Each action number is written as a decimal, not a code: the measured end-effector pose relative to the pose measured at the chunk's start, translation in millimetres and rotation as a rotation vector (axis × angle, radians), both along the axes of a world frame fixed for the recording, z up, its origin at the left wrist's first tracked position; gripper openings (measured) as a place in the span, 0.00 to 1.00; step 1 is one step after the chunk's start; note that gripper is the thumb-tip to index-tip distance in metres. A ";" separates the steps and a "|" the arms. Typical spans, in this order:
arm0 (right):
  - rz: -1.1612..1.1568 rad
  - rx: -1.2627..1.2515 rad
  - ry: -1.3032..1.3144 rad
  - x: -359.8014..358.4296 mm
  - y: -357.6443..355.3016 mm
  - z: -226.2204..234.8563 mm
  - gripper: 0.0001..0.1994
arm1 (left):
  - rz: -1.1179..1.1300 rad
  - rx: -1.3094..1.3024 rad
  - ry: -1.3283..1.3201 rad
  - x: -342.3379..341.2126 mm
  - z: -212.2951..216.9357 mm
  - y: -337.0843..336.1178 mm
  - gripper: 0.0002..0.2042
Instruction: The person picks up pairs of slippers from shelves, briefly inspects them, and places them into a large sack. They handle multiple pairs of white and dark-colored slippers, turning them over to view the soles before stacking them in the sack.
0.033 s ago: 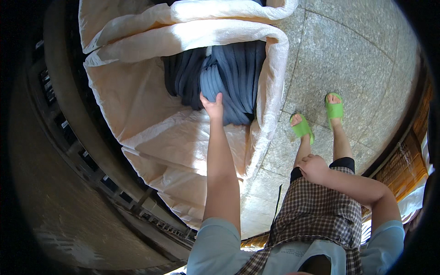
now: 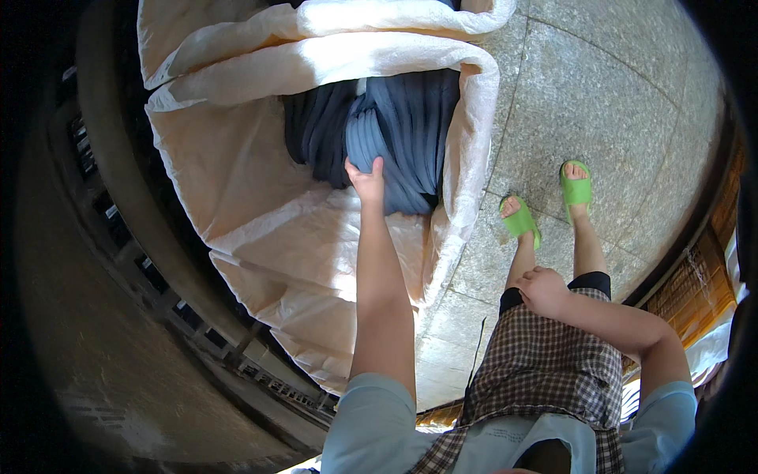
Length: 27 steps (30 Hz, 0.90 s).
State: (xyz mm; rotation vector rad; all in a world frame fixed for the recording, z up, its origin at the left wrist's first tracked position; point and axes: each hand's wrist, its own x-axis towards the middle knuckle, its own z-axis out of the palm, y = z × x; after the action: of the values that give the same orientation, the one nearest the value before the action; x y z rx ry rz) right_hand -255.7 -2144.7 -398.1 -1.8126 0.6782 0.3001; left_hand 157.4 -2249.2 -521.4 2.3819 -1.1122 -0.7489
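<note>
My left hand (image 2: 366, 180) reaches into a large cream-white woven sack (image 2: 237, 87) with its mouth spread wide. Its fingers curl round the near end of a blue-grey bundle (image 2: 365, 139) of long, soft, rope-like strands, with the thumb along the right side; part of the fingers is hidden by the bundle. Darker navy strands (image 2: 422, 118) lie around it in thick folds. My right hand (image 2: 542, 291) rests in a loose fist by my thigh, over the hem of a brown checked apron (image 2: 545, 347), with nothing visible in it.
A second white sack (image 2: 379, 17) stands just beyond, and more sack folds (image 2: 316, 316) lie nearer me. Grey stone tiles (image 2: 600, 87) are to the right, where my feet in green slippers (image 2: 578, 189) stand. A dark metal rail structure (image 2: 150, 229) runs along the left.
</note>
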 end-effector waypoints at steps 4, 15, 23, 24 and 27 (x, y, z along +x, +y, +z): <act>-0.031 0.033 0.001 -14.4 -1.8 14.2 0.08 | -0.006 0.254 0.077 15.1 28.6 -5.4 0.50; -0.153 -0.189 -0.084 -49.4 -63.9 117.1 0.05 | 0.079 -0.055 0.092 -124.9 154.3 25.9 0.20; -0.061 -0.285 -0.079 -64.2 -89.6 225.7 0.15 | -0.441 0.087 0.080 -260.2 379.1 117.8 0.15; -0.092 -0.281 -0.078 -60.6 -85.3 239.5 0.16 | -0.525 0.102 0.040 -261.4 400.2 131.0 0.16; -0.199 -0.336 -0.153 -40.7 -94.4 270.1 0.14 | -0.520 0.088 0.095 -269.3 434.9 159.5 0.17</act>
State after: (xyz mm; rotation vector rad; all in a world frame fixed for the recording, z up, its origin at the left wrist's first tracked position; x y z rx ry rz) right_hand -296.4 -2239.1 -128.0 -2.0400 0.8296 -0.0907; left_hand -111.9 -2089.8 -86.5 2.1090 -1.7134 -1.0830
